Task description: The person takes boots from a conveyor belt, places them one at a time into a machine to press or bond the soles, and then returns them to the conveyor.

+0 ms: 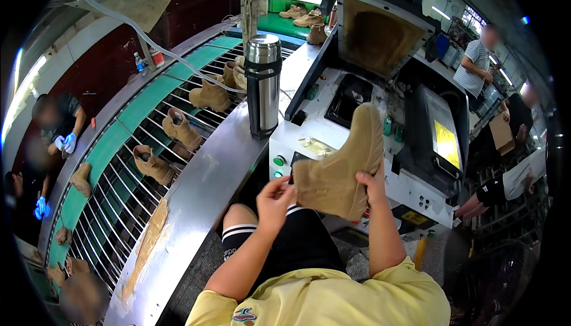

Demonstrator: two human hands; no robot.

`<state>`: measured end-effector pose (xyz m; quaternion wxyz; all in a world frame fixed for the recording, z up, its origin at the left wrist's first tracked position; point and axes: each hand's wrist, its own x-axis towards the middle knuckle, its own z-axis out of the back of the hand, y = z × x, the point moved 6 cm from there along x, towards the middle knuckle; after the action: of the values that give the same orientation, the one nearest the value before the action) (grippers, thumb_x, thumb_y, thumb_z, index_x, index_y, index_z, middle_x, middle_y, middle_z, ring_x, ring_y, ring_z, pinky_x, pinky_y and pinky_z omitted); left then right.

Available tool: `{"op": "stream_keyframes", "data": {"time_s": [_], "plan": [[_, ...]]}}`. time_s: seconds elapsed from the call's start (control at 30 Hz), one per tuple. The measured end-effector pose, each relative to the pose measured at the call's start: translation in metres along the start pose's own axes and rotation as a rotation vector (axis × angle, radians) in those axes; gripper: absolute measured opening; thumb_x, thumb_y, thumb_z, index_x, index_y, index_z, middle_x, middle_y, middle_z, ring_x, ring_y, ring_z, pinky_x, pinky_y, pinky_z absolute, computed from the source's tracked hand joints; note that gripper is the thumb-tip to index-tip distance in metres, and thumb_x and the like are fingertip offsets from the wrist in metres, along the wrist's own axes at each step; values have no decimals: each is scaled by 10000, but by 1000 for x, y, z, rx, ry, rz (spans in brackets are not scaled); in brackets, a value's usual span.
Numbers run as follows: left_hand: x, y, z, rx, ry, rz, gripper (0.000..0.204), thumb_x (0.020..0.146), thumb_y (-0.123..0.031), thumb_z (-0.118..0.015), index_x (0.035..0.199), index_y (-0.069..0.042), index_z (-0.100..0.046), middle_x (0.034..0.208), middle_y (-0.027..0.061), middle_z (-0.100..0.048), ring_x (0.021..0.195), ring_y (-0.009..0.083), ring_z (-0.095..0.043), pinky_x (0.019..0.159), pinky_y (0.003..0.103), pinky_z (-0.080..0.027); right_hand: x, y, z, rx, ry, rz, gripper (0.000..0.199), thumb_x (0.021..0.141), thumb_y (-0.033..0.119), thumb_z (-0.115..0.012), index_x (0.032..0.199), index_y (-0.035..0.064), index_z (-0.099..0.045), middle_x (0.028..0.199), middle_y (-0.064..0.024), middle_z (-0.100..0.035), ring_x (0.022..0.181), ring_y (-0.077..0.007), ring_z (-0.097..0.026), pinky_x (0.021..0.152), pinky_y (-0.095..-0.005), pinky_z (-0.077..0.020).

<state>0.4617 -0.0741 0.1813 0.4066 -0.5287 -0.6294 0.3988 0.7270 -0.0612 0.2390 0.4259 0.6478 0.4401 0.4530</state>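
Observation:
A tan ankle boot [339,174] is held up in front of me, tilted with its toe pointing up and its sole to the right. My right hand [373,188] grips it at the sole side near the heel, thumb across the edge. At the boot's top opening, my left hand [276,201] has its fingers pinched together at the collar; what lies between them is too small to make out. Just beyond the boot stands a white machine [303,141] with its black-framed lid [380,28] raised over a dark cavity [348,100].
Left of me a curved roller conveyor [128,198] with a green belt [128,112] carries several tan boots [156,165]. A steel flask [263,85] stands on the metal ledge [217,162]. Gloved co-workers [70,141] are across the conveyor; other people [476,64] stand at the right.

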Motion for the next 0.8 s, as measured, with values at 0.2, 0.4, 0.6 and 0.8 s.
{"op": "stream_keyframes", "data": {"time_s": [0.2, 0.4, 0.6, 0.8], "plan": [[6, 40, 185, 409, -499, -85, 83, 840, -85, -673, 832, -32, -610, 682, -30, -533, 616, 56, -466, 555, 202, -381, 127, 32, 45, -265, -332, 75, 1014, 640, 238, -801, 1452, 67, -220, 1371, -152, -418, 1216, -277, -451, 1004, -362, -378], [-28, 65, 315, 535, -637, 64, 93, 846, -82, -642, 806, -18, -587, 666, -2, -551, 579, 80, -488, 537, 234, -413, 275, 39, 83, -811, -442, -102, 1127, 575, 356, -827, 1462, 72, -192, 1375, -191, -426, 1201, -313, -485, 970, -386, -414], [-25, 61, 312, 798, -675, 92, 172, 819, -117, -673, 709, -3, -605, 589, 16, -581, 536, 83, -516, 533, 240, -433, 345, -20, 64, -1106, -473, -469, 1017, 604, 407, -790, 1429, 73, -298, 1338, -174, -466, 1169, -296, -505, 940, -414, -437], [-27, 61, 310, 800, -684, 111, 186, 839, -114, -659, 708, -2, -589, 591, 13, -582, 539, 67, -514, 518, 221, -415, 359, -96, 90, -1066, -204, -819, 740, 644, 486, -752, 1224, 61, -578, 1240, -143, -565, 1157, -268, -513, 943, -422, -429]]}}
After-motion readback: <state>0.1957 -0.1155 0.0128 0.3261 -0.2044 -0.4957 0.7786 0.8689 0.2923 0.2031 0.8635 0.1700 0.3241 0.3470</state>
